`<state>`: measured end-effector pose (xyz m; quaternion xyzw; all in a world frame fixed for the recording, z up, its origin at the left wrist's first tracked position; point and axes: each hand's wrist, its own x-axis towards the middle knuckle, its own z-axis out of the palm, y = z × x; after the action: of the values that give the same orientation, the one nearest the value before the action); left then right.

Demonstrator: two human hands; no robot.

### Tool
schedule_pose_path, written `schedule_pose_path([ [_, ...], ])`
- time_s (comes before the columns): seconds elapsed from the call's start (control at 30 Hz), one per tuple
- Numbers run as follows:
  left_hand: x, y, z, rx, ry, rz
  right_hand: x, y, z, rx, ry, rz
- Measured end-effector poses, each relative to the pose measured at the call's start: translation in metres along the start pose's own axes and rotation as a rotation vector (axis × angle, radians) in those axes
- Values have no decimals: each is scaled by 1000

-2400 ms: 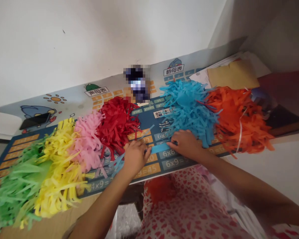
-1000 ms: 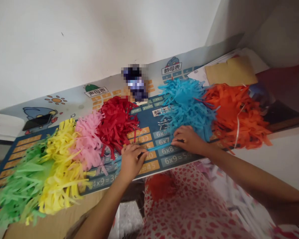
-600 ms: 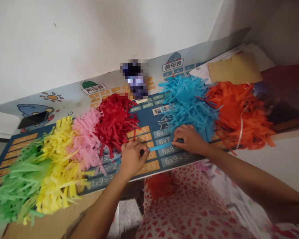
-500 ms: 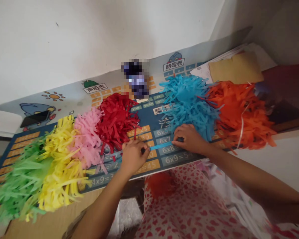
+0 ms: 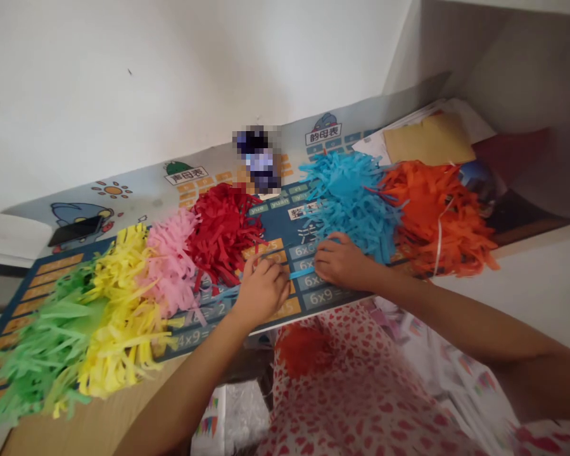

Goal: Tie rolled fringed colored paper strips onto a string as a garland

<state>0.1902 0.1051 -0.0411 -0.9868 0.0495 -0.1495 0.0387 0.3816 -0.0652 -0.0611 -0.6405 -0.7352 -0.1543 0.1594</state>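
A narrow blue strip (image 5: 302, 273) runs between my two hands just above the printed desk mat. Its left end shows past my left hand (image 5: 265, 288), whose fingers are curled closed around it. My right hand (image 5: 341, 261) is closed on the strip's other side, its fingers bent over it. Right behind that hand lies a blue fringed paper pom-pom (image 5: 351, 202). A red pom-pom (image 5: 225, 231) sits behind and left of my left hand. Dark bits that showed at the fingertips earlier are hidden under the fingers.
Pink (image 5: 173, 259), yellow (image 5: 123, 316) and green (image 5: 47, 342) pom-poms line the mat's left. An orange pom-pom (image 5: 437, 221) is at the right, before papers and a tan envelope (image 5: 427, 140). A dark phone (image 5: 76, 231) lies back left; a blurred-out object (image 5: 261, 159) stands at the back.
The camera view has shifted slightly. Both hands have drawn a little closer together, and less of the blue strip shows between them. My fingers have curled further over the strip.
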Motion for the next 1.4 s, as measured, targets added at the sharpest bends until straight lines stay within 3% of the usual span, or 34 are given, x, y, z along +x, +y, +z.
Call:
schedule_pose_path([
  [0.2, 4, -2, 2, -2, 69, -28, 6, -6, -6, 53, -84, 169],
  [0.47, -10, -3, 13, -75, 175, -56, 2, -15, -5, -40, -66, 21],
  [0.6, -17, -4, 14, -133, 190, -114, -11, -1, 2, 69, 30, 69],
  [0.7, -19, -8, 14, -247, 142, -213, -19, 9, 6, 214, 46, 204],
  [0.87, -20, -14, 14, -428, 17, -351, -24, 16, 8, 406, -65, 364],
  [1.27, 2, -10, 0, -347, -260, -543, -10, 11, -2, 354, -216, 484],
  [1.33, 4, -9, -3, -270, -250, -485, -5, 6, -8, 269, -235, 450],
  [1.4, 4, -4, -5, -190, -206, -294, -2, -2, -12, 162, -222, 346],
])
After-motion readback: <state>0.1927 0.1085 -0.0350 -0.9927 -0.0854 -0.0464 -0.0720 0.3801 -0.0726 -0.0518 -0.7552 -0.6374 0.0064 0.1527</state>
